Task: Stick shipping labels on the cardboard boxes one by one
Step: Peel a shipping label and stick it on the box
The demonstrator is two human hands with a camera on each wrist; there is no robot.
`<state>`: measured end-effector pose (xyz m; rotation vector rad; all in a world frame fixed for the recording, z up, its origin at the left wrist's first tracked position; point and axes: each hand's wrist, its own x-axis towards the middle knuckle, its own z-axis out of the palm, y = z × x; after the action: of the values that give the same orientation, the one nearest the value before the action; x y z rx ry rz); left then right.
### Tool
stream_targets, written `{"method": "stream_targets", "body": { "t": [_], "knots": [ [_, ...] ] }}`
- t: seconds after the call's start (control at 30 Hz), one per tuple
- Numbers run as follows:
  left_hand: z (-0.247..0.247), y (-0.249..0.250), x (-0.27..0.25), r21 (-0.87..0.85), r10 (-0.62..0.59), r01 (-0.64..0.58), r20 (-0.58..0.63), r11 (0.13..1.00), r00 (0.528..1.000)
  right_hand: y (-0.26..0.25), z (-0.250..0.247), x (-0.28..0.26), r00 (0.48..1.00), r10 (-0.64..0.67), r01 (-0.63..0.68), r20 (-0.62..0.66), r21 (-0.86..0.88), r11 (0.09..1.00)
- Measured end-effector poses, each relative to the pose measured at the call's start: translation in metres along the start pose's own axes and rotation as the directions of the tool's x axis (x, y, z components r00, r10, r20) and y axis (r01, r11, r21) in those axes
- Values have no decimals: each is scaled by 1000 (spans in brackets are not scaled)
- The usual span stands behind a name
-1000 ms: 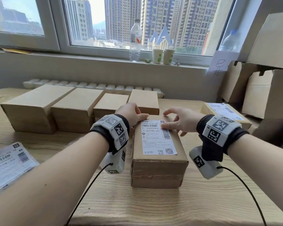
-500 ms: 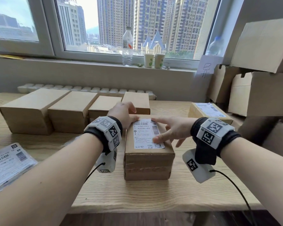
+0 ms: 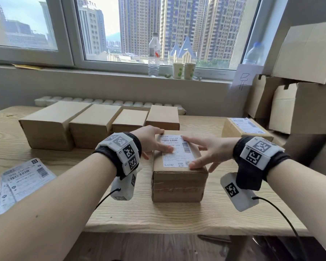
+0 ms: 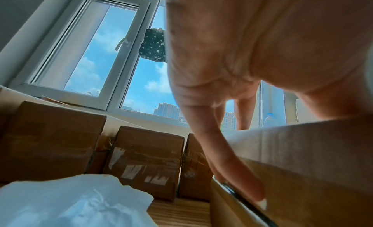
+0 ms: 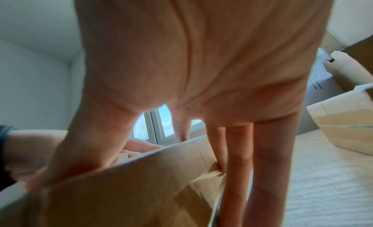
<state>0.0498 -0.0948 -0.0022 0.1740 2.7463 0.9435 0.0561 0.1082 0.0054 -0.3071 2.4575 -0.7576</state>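
- Directly under our fingers, the shipping label lies flat on top of the small cardboard box, which stands on the wooden table.
- Our left hand rests at the box's far left corner, fingers extended and loose, one fingertip pressing the label's left half and the little finger hanging down the box's left side; it grasps nothing.
- Our right hand spreads flat over the box's right edge, thumb pressing the label's near right corner, index finger reaching to its far edge, the other fingers trailing down the right side.
- Beyond the left fingertips, four unlabelled boxes stand in a row, touching side by side.
- Past the right fingers, a labelled box sits near the table's right edge.
- Well away behind the left wrist, a stack of spare labels lies flat on the table.
- Beyond everything, a water bottle and two paper cups stand on the windowsill.
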Motion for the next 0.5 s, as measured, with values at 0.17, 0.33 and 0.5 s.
{"method": "stream_targets", "body": {
  "t": [0.17, 0.33, 0.5],
  "knots": [
    [0, 2, -5, -32, -31, 31, 12, 999, 999, 2, 4, -6, 997, 13, -6, -72, 91, 996],
    [3, 3, -9, -47, -58, 59, 15, 997, 998, -3, 11, -6, 975, 6, 5, -220, 48, 999],
    [10, 3, -12, -44, -75, 75, -2, 996, 997, -4, 12, -12, 984, 29, -19, -177, 58, 998]
  ]
}}
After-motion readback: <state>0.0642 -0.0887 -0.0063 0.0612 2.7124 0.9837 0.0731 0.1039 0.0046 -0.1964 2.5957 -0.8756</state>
